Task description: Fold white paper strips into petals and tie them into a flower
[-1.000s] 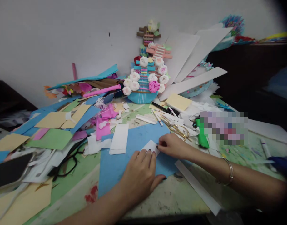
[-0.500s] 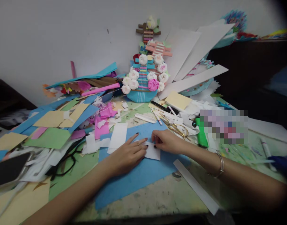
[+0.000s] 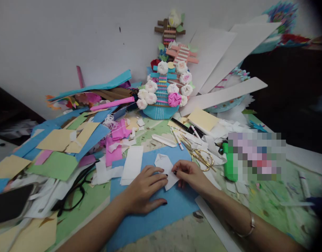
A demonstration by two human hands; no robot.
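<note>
A small white piece of paper (image 3: 164, 163) lies on a blue sheet (image 3: 142, 224), its top corners folded inward to a blunt end. My left hand (image 3: 149, 189) rests flat at its left side, fingers stretched out and tips touching the paper. With thumb and fingers closed, my right hand (image 3: 189, 174) pinches the paper's right edge; some of those fingers are hidden. White rectangular slips (image 3: 132, 162) are stacked just beyond my left hand. Gold-handled scissors (image 3: 205, 159) lie beyond my right hand.
Paper lutes with flowers (image 3: 161, 105) stand against the wall. Coloured paper scraps (image 3: 54, 162), black glasses (image 3: 73, 197) and a phone (image 3: 12, 203) crowd the left. Markers (image 3: 178, 138), a green roll (image 3: 230, 164) and white boards (image 3: 229, 94) are on the right. A white strip (image 3: 216, 224) lies in front.
The white paper has turned, and its folded end now points away from me. My right hand has moved to its right edge, and my left thumb is spread lower down.
</note>
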